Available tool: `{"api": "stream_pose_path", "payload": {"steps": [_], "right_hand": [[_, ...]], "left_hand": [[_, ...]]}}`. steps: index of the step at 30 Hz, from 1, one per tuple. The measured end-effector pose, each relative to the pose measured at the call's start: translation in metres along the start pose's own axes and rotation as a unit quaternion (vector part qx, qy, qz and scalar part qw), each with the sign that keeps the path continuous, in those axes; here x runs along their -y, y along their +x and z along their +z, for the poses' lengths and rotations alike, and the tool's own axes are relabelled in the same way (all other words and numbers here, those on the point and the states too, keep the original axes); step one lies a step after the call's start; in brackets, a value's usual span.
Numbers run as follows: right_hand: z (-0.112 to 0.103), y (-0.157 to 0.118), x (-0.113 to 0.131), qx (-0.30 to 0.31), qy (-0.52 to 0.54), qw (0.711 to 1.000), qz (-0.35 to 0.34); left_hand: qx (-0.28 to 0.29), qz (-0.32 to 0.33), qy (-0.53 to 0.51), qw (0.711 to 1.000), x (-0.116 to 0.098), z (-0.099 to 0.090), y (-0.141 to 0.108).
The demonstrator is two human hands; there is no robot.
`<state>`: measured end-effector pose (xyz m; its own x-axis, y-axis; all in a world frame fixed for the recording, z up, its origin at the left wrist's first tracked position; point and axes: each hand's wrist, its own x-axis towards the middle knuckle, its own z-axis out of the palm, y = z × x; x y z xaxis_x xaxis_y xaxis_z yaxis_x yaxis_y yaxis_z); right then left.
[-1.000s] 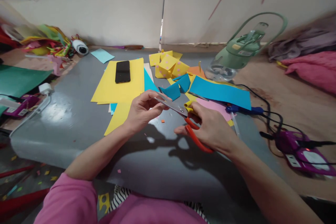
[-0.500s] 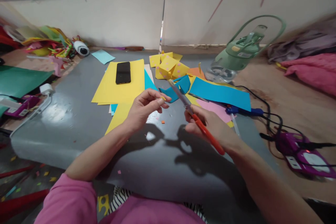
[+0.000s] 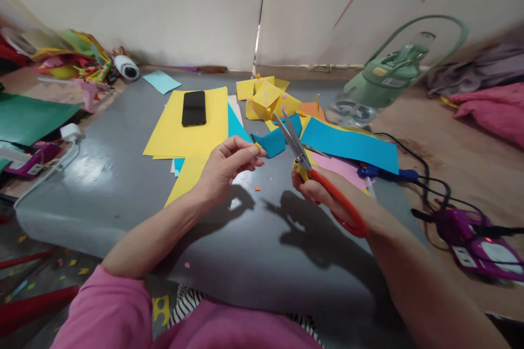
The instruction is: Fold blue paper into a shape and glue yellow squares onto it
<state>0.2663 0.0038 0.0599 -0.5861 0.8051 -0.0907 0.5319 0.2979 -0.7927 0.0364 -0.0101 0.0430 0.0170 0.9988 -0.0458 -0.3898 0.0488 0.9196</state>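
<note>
My left hand (image 3: 229,161), above the middle of the grey table, pinches a tiny yellow paper piece (image 3: 257,146) between thumb and fingertips. My right hand (image 3: 323,191) grips scissors (image 3: 301,154) with red-orange handles; the blades are slightly apart and point up and away. A yellow bit shows beside the scissors' pivot, and I cannot tell whether it is paper or part of the scissors. Behind the blades lie a folded blue paper (image 3: 273,143) and yellow paper shapes with pink dots (image 3: 268,99). A small orange scrap (image 3: 257,188) rests below my left fingertips.
A black phone (image 3: 194,108) lies on yellow sheets (image 3: 164,133) at left. To the right are a blue paper strip (image 3: 352,144), pink paper (image 3: 344,170), a green-topped bottle (image 3: 385,79), and a purple power strip (image 3: 478,240) with black cables. A white camera (image 3: 126,67) stands at back left.
The scissors' blades have opened from closed together, and the right hand has turned and shifted slightly right. The left hand keeps its pinch on the yellow piece. The view has shifted slightly.
</note>
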Motion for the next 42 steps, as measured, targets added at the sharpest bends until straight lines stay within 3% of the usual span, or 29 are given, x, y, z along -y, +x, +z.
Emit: {"api": "stream_pose_path", "payload": {"steps": [3,8,12,28,36,42], "right_hand": [[0.001,0.001,-0.002,0.028,0.032,0.999,0.008],[0.011,0.005,0.011,-0.07,0.082,0.993,0.048],[0.02,0.006,0.016,-0.094,0.163,0.981,0.051],[0.032,0.004,0.013,-0.081,0.265,0.96,0.045],[0.03,0.005,0.008,-0.061,0.298,0.951,0.047],[0.03,0.006,0.008,-0.083,0.317,0.944,0.038]], "left_hand": [[-0.007,-0.002,0.022,1.0,0.0,-0.002,0.0],[0.075,-0.034,0.089,0.993,0.002,0.001,-0.003],[0.135,-0.064,0.11,0.983,0.003,0.004,-0.008],[0.149,-0.154,0.179,0.96,-0.002,0.008,-0.012],[0.199,-0.209,0.132,0.948,0.001,-0.002,-0.005],[0.181,-0.181,0.128,0.958,0.003,-0.006,-0.004]]}}
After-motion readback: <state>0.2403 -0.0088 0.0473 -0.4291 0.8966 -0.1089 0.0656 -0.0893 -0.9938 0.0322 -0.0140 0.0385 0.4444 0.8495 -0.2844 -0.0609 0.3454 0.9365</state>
